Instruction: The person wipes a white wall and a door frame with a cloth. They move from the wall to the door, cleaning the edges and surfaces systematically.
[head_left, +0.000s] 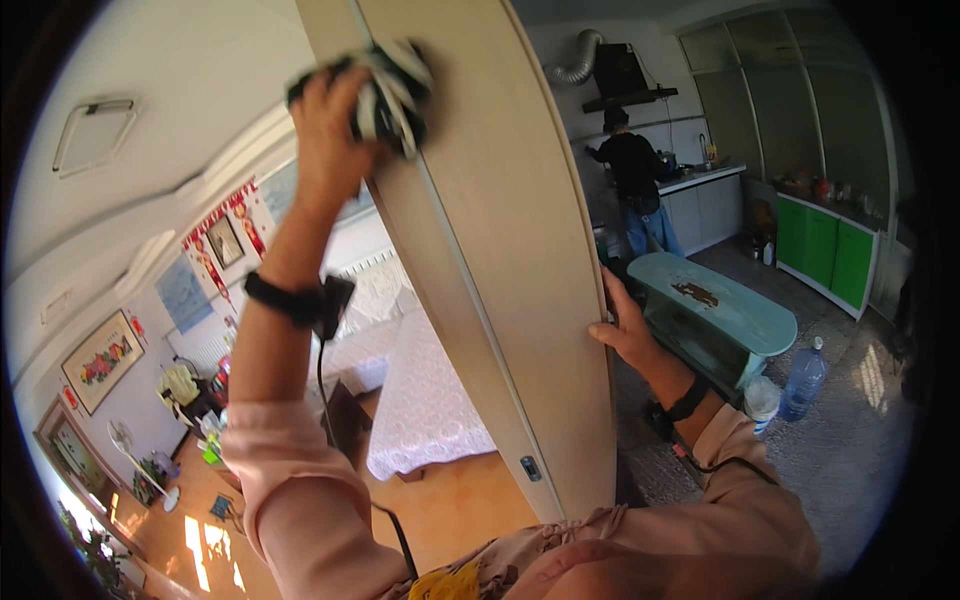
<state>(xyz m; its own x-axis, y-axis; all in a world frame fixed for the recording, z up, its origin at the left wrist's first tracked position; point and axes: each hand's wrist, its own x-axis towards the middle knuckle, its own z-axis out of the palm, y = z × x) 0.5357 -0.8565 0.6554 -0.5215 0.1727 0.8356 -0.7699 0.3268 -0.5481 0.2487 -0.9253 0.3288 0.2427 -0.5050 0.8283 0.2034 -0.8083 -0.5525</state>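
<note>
High on a light wood-grain door (510, 247), my left hand (330, 120) presses a bunched dark-and-white striped cloth (397, 97) to the panel. Motion blurs the cloth's edges. A pale metal strip (469, 277) runs down the door, and a recessed pull (530, 469) sits near its lower visible end. My right hand (624, 319) holds the door's right edge lower down, with the thumb towards the front face; part of its fingers is hidden. Both wrists wear black straps with cables.
Left of the door are a sofa with a patterned cover (427, 405) and a standing fan (142, 465). To the right stand a worn pale-blue table (712, 300), a water bottle (804, 379), a bucket (761, 401) and a green cabinet (825, 247). Another person (636, 176) is at the kitchen counter.
</note>
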